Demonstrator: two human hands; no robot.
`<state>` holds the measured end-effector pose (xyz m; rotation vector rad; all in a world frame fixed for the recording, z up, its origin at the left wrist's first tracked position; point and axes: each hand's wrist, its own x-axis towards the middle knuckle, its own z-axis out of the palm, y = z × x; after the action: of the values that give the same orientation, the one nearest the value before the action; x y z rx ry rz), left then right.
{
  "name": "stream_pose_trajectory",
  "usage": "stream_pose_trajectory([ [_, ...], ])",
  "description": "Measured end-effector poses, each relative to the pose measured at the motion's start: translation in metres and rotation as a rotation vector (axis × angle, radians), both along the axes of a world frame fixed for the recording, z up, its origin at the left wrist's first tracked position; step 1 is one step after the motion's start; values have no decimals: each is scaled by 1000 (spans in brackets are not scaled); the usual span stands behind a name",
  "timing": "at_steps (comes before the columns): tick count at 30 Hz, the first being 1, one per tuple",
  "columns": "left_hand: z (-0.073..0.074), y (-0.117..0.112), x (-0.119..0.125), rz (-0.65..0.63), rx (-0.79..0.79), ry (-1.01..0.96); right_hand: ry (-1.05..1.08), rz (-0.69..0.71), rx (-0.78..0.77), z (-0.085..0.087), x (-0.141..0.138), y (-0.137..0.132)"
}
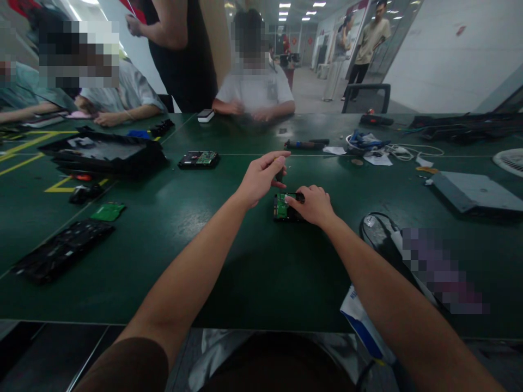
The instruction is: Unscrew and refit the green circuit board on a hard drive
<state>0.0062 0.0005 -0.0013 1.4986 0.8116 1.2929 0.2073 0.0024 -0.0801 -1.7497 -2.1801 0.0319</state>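
Observation:
A small hard drive (281, 208) with a green circuit board facing up lies on the dark green table (204, 256) in front of me. My left hand (261, 177) is closed in a pinch on the top of a dark screwdriver (279, 175) that stands upright over the drive's far edge. My right hand (314, 204) rests on the drive's right side, fingers curled and pressed on it, holding it down.
A second drive (199, 159) lies farther left. A black opened laptop case (102, 153), a keyboard panel (61, 250) and a green board (108, 211) sit at left. Cables (392, 149), a grey device (474, 190) and a fan (510, 160) are at right. People sit opposite.

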Motion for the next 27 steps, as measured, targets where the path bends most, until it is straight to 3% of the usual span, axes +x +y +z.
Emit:
stream_pose_trajectory([
  [20, -7, 9, -7, 43, 27, -59, 5, 6, 17, -2, 2, 1],
  [27, 0, 1, -2, 11, 8, -8, 13, 13, 5, -2, 1, 2],
])
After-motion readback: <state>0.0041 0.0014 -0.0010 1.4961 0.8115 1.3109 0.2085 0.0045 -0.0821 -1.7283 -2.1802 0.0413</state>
